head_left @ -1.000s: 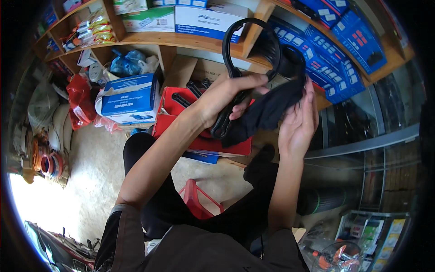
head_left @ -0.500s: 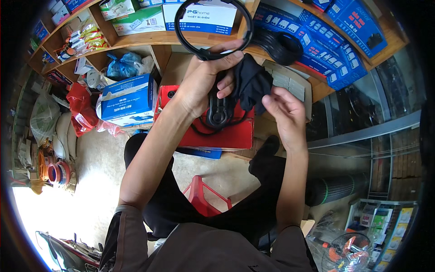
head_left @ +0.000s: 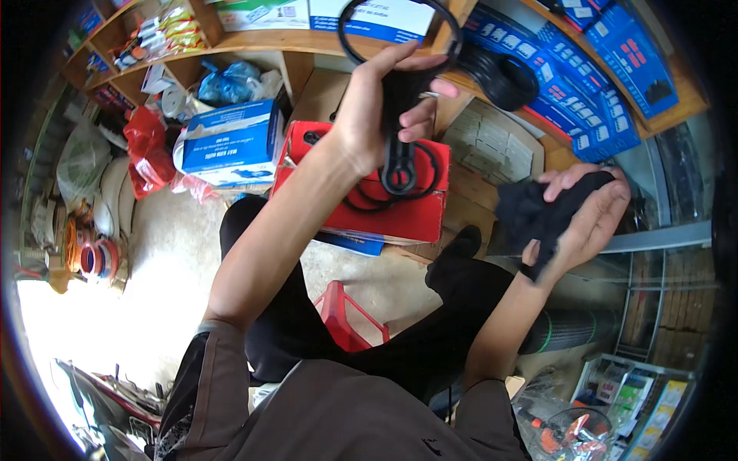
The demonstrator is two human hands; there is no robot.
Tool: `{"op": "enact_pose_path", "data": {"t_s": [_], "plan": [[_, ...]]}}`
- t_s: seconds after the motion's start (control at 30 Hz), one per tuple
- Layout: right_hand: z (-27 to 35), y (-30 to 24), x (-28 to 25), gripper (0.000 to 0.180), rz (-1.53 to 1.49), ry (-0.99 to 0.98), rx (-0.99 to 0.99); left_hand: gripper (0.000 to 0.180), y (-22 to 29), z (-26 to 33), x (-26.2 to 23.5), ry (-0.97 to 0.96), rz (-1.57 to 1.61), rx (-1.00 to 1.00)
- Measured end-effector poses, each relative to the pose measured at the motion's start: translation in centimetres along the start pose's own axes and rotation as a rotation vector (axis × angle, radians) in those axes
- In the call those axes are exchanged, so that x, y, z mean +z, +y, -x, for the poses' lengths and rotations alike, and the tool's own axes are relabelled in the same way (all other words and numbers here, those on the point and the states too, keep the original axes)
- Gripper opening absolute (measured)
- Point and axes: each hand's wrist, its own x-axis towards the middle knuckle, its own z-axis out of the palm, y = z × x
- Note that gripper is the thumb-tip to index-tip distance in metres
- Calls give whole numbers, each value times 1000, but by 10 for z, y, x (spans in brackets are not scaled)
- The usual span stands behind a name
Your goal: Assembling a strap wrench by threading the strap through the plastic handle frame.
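Where the top edge cuts the view, only part of the black ring [head_left: 400,31] to be seen, its upper curve lost. Left hand [head_left: 377,107] raised high and wrapped tight round the black rubber part [head_left: 400,154], with the ring above the fist and a smaller loop dangling below. Hard to tell whether ring and loop are one piece or two. Right hand [head_left: 580,211] lower and off to the side, well apart, palm up, fingers half curled round a crumpled black cloth [head_left: 534,211]; shape of the cloth too bunched to make out. Under the raised hand, a flat red box [head_left: 369,211] with black bands lying on top, half hidden by the arm. Beside it to the left, a blue and white box [head_left: 231,142], its print too small to read. Up on the wooden shelf [head_left: 254,40], a white box with a blue stripe [head_left: 377,17], cut off at the top. To the right, a stack of dark blue boxes [head_left: 584,84] leaning in a row, with a black coil [head_left: 500,77] in front. Behind the blue and white box, a blue plastic bag [head_left: 227,81]; further left, a red bag [head_left: 146,150]. Small red stool [head_left: 350,319] between the legs, mostly hidden.
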Motion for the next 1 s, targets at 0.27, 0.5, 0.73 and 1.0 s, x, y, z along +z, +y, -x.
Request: {"op": "enact_pose_path", "data": {"t_s": [0.27,0.5,0.73,1.0], "plan": [[0,23,16,30,184,-148,128,49,-24,10,16,-240,-134,-29],[17,43,31,33,186,-181,163,62,-38,10,16,-176,-234,87],[29,32,51,41,167,-313,180,39,-26,8,9,-44,-315,205],[28,38,35,25,236,-269,139,25,-20,7,12,24,-79,103]]}}
